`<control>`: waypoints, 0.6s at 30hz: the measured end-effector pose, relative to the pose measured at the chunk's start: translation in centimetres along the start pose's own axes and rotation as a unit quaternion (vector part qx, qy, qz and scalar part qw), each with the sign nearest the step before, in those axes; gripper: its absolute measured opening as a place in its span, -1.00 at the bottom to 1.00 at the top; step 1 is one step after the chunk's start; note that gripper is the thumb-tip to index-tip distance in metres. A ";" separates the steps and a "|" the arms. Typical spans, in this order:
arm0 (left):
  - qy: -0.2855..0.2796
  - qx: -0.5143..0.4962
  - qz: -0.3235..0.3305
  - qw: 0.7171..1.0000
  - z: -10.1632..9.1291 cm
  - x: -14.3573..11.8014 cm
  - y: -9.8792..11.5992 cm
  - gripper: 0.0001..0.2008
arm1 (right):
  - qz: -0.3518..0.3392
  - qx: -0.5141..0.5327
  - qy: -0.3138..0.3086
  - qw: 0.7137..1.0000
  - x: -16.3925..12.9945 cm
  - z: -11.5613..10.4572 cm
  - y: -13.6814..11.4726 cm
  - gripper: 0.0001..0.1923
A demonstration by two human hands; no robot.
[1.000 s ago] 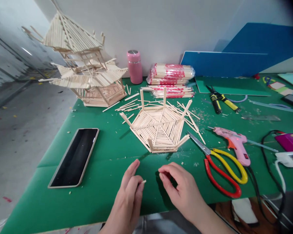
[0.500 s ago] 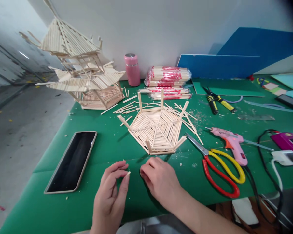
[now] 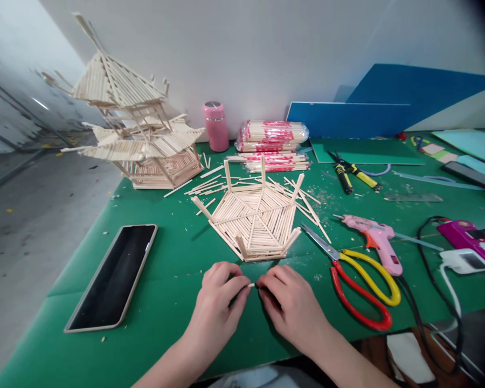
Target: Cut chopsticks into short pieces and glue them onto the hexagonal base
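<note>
Both hands, left hand [image 3: 220, 302] and right hand [image 3: 286, 302], pinch one tiny stick piece [image 3: 251, 285] (light, snappable, I judge) at its ends.

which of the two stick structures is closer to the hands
The flat hexagonal stick base, lying just beyond both hands; the tall tiered pagoda model stands far back on the left by the wall.

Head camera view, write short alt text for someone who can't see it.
Two bare hands, left hand and right hand, pinch a small wooden stick piece between them over a green mat, before a hexagonal stick frame, with scissors to the right.
</note>
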State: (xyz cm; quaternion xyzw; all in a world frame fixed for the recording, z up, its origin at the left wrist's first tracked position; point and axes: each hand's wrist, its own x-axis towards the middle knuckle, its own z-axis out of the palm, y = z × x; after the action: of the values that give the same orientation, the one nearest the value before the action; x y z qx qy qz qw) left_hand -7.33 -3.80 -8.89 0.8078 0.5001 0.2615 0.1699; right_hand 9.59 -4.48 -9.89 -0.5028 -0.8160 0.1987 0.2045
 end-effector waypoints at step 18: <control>-0.018 0.069 0.049 0.996 0.5 0.0 -0.9 -0.83 | 0.143 -0.073 0.234 0.959 -3.7 -8.3 7.2 -0.85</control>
State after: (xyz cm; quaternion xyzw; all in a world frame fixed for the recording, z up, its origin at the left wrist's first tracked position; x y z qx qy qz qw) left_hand -7.69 -3.39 -9.78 0.8456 0.4738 0.2199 0.1100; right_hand 20.88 -3.86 -7.22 -0.6605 -0.6768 0.0429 0.3221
